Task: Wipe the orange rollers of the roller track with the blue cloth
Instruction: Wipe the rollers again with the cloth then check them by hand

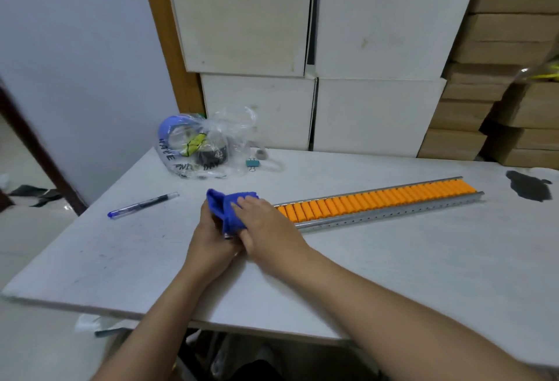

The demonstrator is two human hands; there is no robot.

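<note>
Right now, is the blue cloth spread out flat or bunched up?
Bunched up: the cloth is folded thick between both hands at the track's near end.

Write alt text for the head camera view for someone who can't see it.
Two bare hands, left hand and right hand, press a folded blue cloth onto the near end of a long metal roller track with orange rollers on a white table.

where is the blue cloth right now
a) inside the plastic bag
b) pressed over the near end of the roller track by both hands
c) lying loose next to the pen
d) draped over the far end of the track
b: the blue cloth sits over the near end of the roller track, with the right hand on top and the left hand gripping its edge.
</note>
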